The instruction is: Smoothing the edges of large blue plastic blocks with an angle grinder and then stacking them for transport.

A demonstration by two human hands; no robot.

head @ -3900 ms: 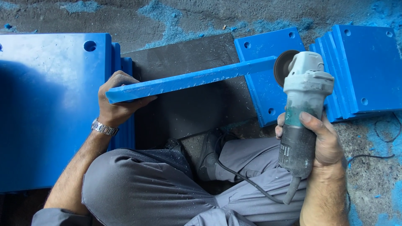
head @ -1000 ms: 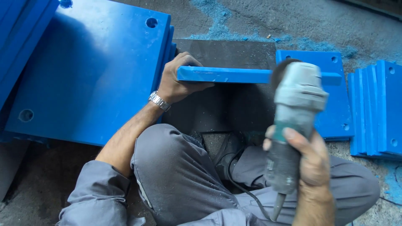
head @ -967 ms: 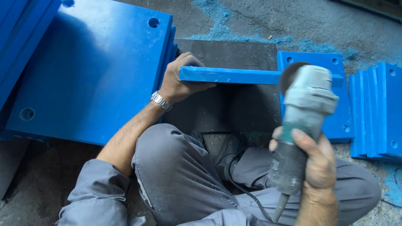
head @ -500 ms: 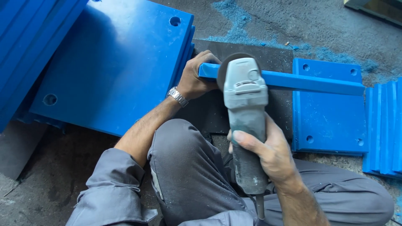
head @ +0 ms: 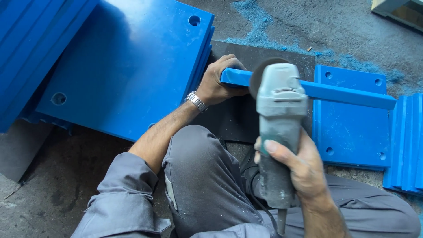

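Grinder has swung left to the plate's near end, approx 12 o'clock. Right hand wrapped round grinder, left hand clamps plate's end. Edge-grinding underway; next needs steady travel along edge.

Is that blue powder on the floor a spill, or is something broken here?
Loose blue dust lies scattered on the grey floor beyond the blue plate the left hand steadies. No crack or break shows.
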